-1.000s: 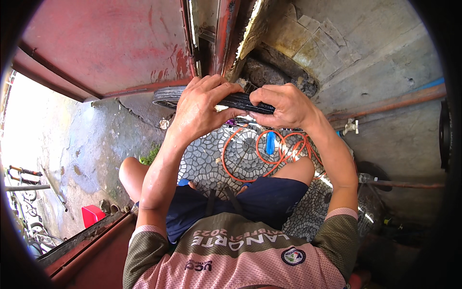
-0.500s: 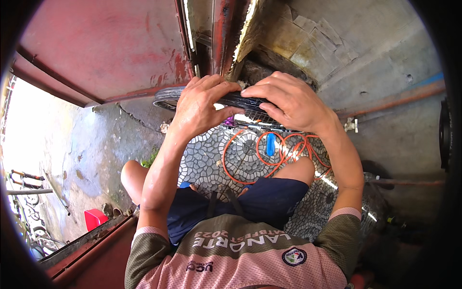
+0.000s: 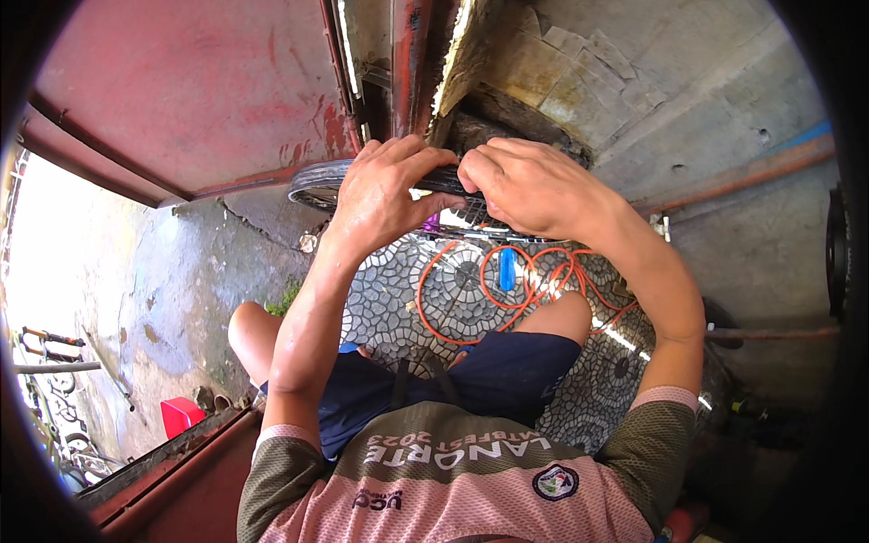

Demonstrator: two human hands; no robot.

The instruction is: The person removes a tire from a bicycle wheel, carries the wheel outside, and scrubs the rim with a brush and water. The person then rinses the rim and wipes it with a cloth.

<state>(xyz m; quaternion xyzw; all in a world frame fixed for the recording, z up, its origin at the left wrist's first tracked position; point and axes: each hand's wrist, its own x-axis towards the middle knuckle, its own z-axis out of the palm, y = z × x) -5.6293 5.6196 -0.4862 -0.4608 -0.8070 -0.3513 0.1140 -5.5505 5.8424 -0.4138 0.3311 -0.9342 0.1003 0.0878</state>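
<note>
A bicycle wheel with a black tyre (image 3: 319, 176) stands in front of me, its upper edge running left to right under both hands. My left hand (image 3: 380, 195) is wrapped over the top of the tyre, fingers on the far side and thumb on the near side. Close beside it, my right hand (image 3: 529, 185) is closed on the tyre with its fingers curled down. The right hand hides much of the wheel's right part. Something purple (image 3: 432, 223) shows below the left thumb, too little of it to name.
An orange hose (image 3: 422, 299) lies in loops on the patterned stone floor (image 3: 380, 281), around a blue elongated object (image 3: 507, 270). A red metal gate (image 3: 208, 81) stands at far left. On the right are a wall tap (image 3: 665, 226) and a pipe (image 3: 769, 167). A red container (image 3: 182, 415) sits lower left.
My right hand has turned over and curled its fingers more tightly at the tyre, its elbow swinging outward to the right. The left hand stays in nearly the same place.
</note>
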